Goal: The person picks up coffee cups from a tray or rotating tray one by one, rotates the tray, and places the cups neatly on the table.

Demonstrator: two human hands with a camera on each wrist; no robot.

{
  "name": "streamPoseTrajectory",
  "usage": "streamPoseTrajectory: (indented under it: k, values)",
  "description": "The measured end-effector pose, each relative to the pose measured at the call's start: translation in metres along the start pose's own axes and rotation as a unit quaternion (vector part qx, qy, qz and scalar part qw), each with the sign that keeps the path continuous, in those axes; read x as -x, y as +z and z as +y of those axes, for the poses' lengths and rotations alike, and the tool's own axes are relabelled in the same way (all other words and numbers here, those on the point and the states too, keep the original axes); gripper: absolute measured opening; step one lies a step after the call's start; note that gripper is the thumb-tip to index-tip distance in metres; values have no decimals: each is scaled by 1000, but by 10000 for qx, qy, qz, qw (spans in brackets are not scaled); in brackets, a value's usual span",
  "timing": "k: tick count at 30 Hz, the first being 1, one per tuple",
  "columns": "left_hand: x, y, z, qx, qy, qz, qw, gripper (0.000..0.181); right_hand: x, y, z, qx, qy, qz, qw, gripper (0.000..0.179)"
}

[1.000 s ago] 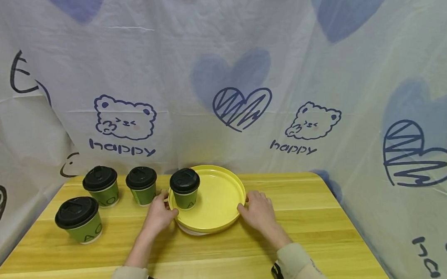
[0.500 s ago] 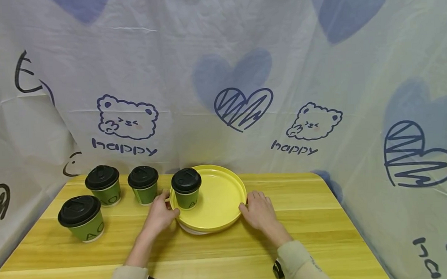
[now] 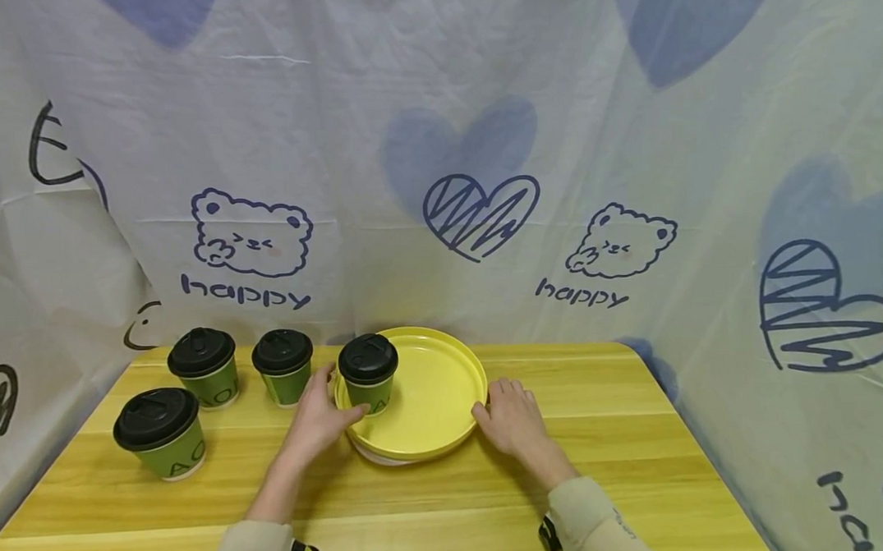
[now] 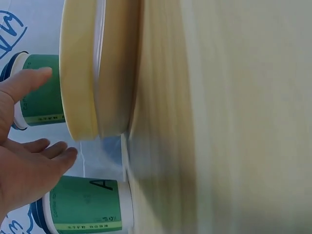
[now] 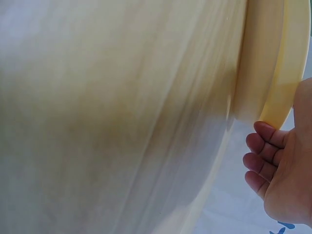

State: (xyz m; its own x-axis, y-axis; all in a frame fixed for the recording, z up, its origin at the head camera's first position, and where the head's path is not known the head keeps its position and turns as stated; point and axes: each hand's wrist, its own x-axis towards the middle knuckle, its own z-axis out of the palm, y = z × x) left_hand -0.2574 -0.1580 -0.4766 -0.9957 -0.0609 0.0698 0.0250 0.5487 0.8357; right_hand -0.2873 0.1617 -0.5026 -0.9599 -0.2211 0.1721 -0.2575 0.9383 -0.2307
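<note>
A round yellow tray (image 3: 435, 395) rests on a pale round base (image 3: 379, 458) at the table's back. One green paper cup with a black lid (image 3: 368, 369) stands upright on its left part. My left hand (image 3: 318, 416) is at the tray's left edge, thumb extended beside that cup. In the left wrist view, the thumb and fingers of the left hand (image 4: 29, 170) are spread apart around the cup's side, gripping nothing. On the opposite side, my right hand (image 3: 512, 416) holds the tray rim; the right wrist view shows its index fingertip against the rim (image 5: 287, 68).
Three more lidded green cups stand to the left on the wooden table (image 3: 452, 522): a large one in front (image 3: 160, 432), one behind it (image 3: 203, 368), and a smaller one (image 3: 283, 369) close to my left hand. A printed white cloth (image 3: 362, 147) hangs right behind the table.
My left hand has let go of the tray's left rim; its thumb has moved inward over the tray beside the cup. The tray, cups and right hand stay in place.
</note>
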Motion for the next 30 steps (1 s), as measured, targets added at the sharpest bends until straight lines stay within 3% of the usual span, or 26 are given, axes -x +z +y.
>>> streamPoseTrajectory:
  k: [9,15,30]
  values:
    - [-10,12,9,557,300,304,9975,108,1,0,1,-123,-48,101,9999,35]
    - [-13,20,13,726,272,519,9956,108,1,4,3,-194,-45,74,9998,38]
    - [-18,27,9,1004,354,602,9925,97,2,3,0,-261,24,119,9996,36]
